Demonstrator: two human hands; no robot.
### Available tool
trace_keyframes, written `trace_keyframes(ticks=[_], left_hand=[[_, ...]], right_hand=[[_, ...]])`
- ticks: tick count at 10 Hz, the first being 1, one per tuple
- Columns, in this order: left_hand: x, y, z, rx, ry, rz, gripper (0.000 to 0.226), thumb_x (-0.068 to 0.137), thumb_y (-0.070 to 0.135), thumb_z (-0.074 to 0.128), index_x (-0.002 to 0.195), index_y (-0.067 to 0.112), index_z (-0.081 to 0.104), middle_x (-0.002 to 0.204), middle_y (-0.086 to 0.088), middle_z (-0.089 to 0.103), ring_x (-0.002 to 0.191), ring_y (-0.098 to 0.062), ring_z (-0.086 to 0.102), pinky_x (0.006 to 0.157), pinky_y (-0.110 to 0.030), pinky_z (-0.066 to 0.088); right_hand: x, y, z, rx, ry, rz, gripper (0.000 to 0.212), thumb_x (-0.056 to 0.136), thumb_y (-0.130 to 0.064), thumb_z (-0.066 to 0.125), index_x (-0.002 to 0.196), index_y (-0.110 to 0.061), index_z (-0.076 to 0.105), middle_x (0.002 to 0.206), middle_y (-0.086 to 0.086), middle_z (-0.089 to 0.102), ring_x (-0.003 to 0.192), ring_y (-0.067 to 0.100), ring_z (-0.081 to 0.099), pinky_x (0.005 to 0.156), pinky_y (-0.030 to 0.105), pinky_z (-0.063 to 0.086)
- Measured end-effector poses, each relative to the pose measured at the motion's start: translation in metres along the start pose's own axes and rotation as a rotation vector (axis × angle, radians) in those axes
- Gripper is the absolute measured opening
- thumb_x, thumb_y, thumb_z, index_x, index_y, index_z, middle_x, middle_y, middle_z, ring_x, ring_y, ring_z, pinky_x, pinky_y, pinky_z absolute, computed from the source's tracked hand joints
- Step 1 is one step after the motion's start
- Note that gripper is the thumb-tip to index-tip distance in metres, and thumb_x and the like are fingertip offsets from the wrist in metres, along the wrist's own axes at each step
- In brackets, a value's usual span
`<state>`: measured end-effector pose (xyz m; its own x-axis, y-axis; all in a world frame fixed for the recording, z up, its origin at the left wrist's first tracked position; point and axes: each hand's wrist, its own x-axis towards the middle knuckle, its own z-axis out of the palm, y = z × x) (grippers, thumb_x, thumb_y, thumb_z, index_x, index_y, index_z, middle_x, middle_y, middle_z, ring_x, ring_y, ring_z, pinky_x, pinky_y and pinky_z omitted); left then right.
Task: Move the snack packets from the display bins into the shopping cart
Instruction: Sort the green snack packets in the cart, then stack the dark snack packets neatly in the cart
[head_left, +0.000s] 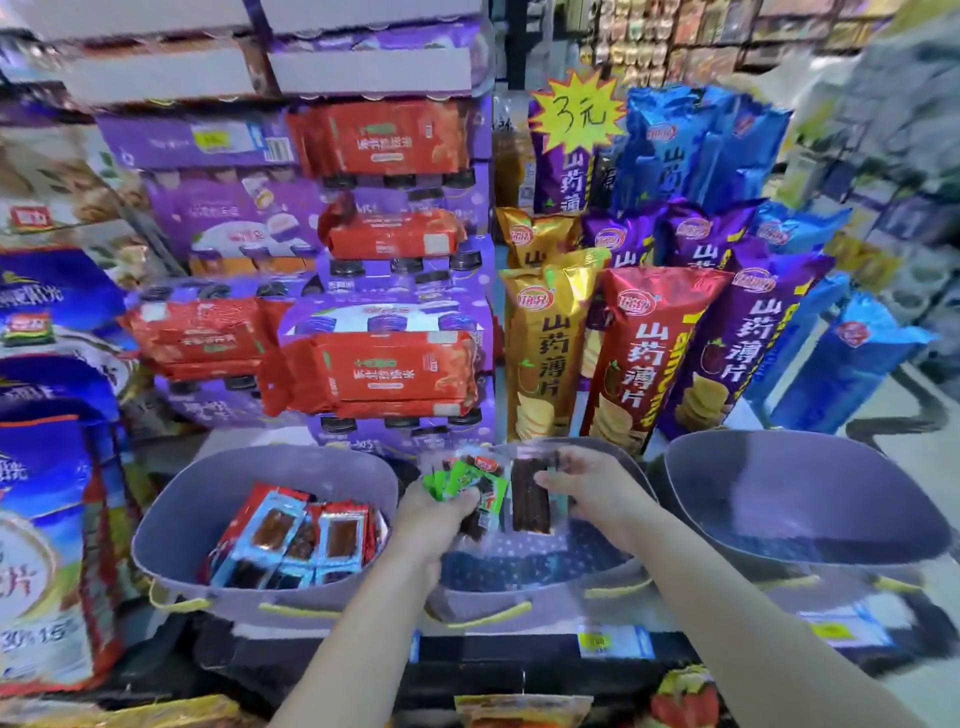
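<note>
Both hands at lower centre, over the middle bin (519, 569). Left hand (441, 514) curled tight round a bunch of green packets (460, 475), which stick out above its fingers. Right hand (589, 486) pinches the right edge of a dark strip packet (530, 501), just beside the bunch. More red and blue packets (301, 535) lie in the left bin (171, 519).

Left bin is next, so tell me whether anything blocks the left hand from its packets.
Nothing visible: the left bin is open-topped, just beside the left hand. But that hand grips green packets, and the right hand a dark packet.
</note>
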<state>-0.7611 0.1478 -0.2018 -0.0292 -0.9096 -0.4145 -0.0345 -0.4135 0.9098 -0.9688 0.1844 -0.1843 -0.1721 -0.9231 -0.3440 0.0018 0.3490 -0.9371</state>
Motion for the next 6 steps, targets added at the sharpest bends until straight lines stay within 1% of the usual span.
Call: trace_keyframes(ticks=[1,2,3,4,5,6], left_hand=[[0.020,-0.005,0.012,0.046,-0.022,-0.034,0.013,0.097,-0.003,0.070,0.103,0.008,0.068,0.109,-0.020,0.074,0.099,-0.032,0.071,0.095,-0.053,0.059],[0.041,-0.015,0.018,0.121,-0.016,-0.107,0.008,0.095,-0.004,0.071,0.097,0.001,0.066,0.094,-0.019,0.069,0.092,-0.035,0.070,0.091,-0.057,0.059],[0.055,-0.024,0.023,0.227,-0.069,-0.196,0.009,0.095,-0.006,0.069,0.103,-0.007,0.064,0.097,-0.027,0.068,0.089,-0.039,0.071,0.087,-0.057,0.059],[0.072,-0.029,0.029,0.381,-0.111,-0.271,0.038,0.098,0.002,0.070,0.132,-0.011,0.062,0.131,-0.030,0.068,0.119,-0.041,0.069,0.101,-0.055,0.057],[0.088,-0.032,0.033,0.500,-0.119,-0.328,0.045,0.103,0.012,0.065,0.145,-0.002,0.057,0.145,-0.018,0.063,0.132,-0.030,0.064,0.107,-0.038,0.054],[0.099,-0.044,0.038,0.804,-0.175,-0.301,0.061,0.101,0.023,0.072,0.153,0.003,0.048,0.153,-0.010,0.057,0.136,-0.023,0.060,0.108,-0.031,0.049]], right_hand=[[0.019,0.005,0.004,-0.020,0.019,0.128,0.026,0.092,-0.005,0.074,0.117,-0.013,0.073,0.108,0.010,0.079,0.102,0.028,0.075,0.094,0.055,0.059],[0.037,0.015,0.008,-0.111,0.060,0.245,0.024,0.088,-0.008,0.080,0.110,-0.011,0.071,0.117,0.017,0.074,0.112,0.034,0.069,0.103,0.057,0.053],[0.053,0.028,0.011,-0.227,0.070,0.348,0.040,0.083,-0.012,0.085,0.119,-0.008,0.068,0.122,0.015,0.071,0.117,0.034,0.065,0.104,0.053,0.053],[0.068,0.037,0.011,-0.303,0.033,0.415,0.042,0.084,-0.010,0.084,0.121,-0.013,0.065,0.130,0.017,0.067,0.120,0.036,0.063,0.101,0.054,0.055],[0.080,0.045,0.010,-0.353,-0.013,0.479,0.030,0.087,-0.007,0.081,0.109,-0.017,0.063,0.132,0.020,0.065,0.122,0.037,0.061,0.101,0.053,0.055],[0.084,0.047,0.008,-0.485,-0.047,0.508,0.049,0.089,-0.010,0.079,0.135,-0.013,0.061,0.135,0.016,0.062,0.115,0.033,0.057,0.094,0.042,0.053]])
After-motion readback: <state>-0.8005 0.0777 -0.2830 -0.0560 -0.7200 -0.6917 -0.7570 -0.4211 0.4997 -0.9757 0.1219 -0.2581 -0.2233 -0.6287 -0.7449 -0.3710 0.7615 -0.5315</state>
